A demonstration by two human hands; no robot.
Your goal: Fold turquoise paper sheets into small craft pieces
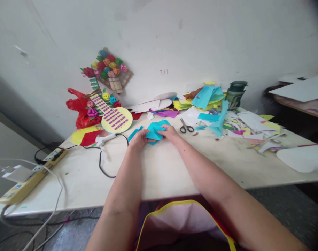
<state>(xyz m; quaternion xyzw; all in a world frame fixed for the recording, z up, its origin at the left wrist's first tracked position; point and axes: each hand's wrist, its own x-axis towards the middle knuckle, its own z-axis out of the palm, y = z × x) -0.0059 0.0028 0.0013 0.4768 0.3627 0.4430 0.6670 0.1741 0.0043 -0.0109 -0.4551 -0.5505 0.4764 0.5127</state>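
A folded piece of bright blue paper is held between both hands, just above the middle of the white table. My left hand grips its left side, and my right hand pinches its right side. The lower part of the paper is partly covered by my fingers. Narrow blue paper strips lie beside my left hand. To the right of my right hand rest scissors with black handles. A white glue gun with a black cord lies to the left.
A yellow guitar-shaped craft and a paper-flower bouquet lean at the back left. Yellow and blue paper sheets, a green bottle and paper scraps fill the right. A power strip with cables lies along the left edge.
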